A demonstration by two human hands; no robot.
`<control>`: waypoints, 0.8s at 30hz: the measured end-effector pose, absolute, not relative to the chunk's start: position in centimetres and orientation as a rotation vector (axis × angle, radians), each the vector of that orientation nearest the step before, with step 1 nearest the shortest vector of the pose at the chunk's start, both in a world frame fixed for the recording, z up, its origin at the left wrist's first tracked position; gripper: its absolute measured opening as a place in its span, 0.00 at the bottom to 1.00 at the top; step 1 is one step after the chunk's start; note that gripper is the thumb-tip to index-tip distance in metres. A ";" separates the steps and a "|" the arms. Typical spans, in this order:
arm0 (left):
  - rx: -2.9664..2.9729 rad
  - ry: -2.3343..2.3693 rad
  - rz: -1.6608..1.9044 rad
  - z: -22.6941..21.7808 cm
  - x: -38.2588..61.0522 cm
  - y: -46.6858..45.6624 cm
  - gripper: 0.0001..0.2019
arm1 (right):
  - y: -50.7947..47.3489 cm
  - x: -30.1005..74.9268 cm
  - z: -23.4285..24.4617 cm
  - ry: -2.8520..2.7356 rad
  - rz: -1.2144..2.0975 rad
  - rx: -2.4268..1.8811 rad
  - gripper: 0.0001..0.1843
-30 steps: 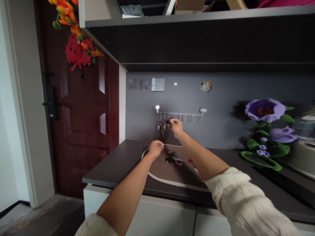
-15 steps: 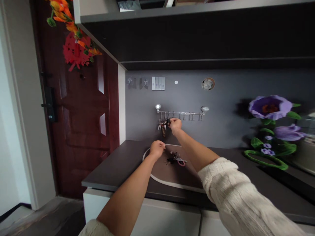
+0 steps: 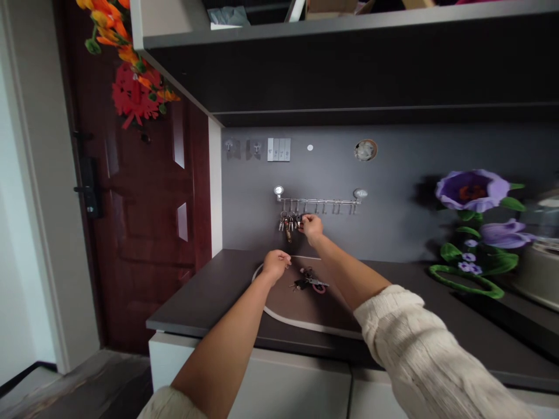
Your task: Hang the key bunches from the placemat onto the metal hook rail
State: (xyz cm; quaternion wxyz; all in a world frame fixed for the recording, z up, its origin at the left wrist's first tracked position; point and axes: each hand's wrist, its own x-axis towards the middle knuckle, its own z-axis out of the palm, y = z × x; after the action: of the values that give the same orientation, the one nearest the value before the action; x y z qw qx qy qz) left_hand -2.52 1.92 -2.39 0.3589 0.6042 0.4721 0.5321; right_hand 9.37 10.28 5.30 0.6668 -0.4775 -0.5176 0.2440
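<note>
My right hand point(image 3: 313, 227) reaches to a metal hook rail point(image 3: 321, 201) on the grey wall. Its fingers are pinched on a bunch of keys point(image 3: 299, 221) with a dark part, just under the rail; the fingers partly hide it. Just left of it, several keys point(image 3: 283, 222) hang from the rail's hooks, one with a brownish tag point(image 3: 288, 234). Lower down, my left hand point(image 3: 276, 265) hovers over the left edge of a brown mat point(image 3: 283, 305), fingers curled closed, with nothing visible in them. More keys point(image 3: 311, 281), one bunch with a pink ring, lie on the mat.
A dark shelf point(image 3: 349, 70) overhangs the grey counter point(image 3: 205, 291). Purple fabric flowers point(image 3: 474, 189) stand at the right beside a pale container point(image 3: 541, 270). A dark red door point(image 3: 152, 233) is at the left. Small labels point(image 3: 278, 149) and clear wall hooks point(image 3: 257, 148) are above the rail.
My right hand has lowered slightly, and the dark part of the keys beside its fingertips has dropped with it. My left hand stays almost where it was. The view has shifted slightly.
</note>
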 end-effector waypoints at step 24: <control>1.938 0.940 0.982 -2.1 -3.4 -1.0 0.09 | 0.0 13.8 -1.7 -1.617 0.511 -1.154 0.07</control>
State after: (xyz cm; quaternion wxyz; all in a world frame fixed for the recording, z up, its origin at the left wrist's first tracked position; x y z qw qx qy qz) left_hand -3.44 -0.97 -2.09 0.3775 0.7580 0.3679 0.3841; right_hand 13.77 0.01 -1.65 0.5186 -0.4812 -0.6738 0.2131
